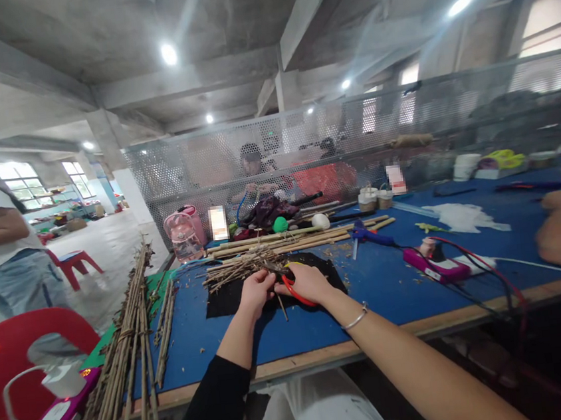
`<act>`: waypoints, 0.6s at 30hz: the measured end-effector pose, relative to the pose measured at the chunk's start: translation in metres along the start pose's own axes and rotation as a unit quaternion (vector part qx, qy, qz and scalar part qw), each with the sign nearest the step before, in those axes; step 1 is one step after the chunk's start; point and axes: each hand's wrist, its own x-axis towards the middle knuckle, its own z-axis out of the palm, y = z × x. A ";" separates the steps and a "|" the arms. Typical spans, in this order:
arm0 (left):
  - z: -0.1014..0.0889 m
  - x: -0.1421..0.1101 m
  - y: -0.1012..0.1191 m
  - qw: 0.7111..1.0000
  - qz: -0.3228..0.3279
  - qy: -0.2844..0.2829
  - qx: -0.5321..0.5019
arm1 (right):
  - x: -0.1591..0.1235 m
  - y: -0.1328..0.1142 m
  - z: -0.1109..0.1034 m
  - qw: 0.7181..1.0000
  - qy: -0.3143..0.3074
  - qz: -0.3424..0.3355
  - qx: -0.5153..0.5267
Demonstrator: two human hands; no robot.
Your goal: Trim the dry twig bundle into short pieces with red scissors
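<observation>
Bare right forearm (405, 350) up front, and that right hand (309, 282) has its grip wrapped round red-handled pliers (299, 295), left hand (256, 291) curled in beside them (can't tell on what), twigs (231, 272) heaped just beyond, partly over black cloth (220, 304) on the blue table (195, 352).

Wearer's hands (256, 294) (311, 283): two. Orange-handled tool (296, 292): one. Bracelet (356, 317): one. Purple power strips (82, 398) (431, 267): two. Green ball (280, 224): one. Red stool (73, 256): one.

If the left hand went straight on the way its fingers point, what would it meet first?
Probably the red-handled tool in the right hand, close ahead; the twig pile seems to lie beyond. Exact depth is unclear.
</observation>
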 end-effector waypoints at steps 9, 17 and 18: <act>0.001 -0.001 0.000 1.000 0.000 -0.009 -0.016 | 0.000 -0.001 0.000 0.999 -0.030 0.027 0.008; 0.000 0.000 -0.001 1.000 0.000 0.010 0.002 | 0.002 -0.002 -0.002 0.998 -0.049 0.046 -0.006; 0.000 0.000 -0.001 1.000 0.000 0.012 0.003 | 0.002 -0.002 -0.002 0.998 -0.052 0.047 -0.008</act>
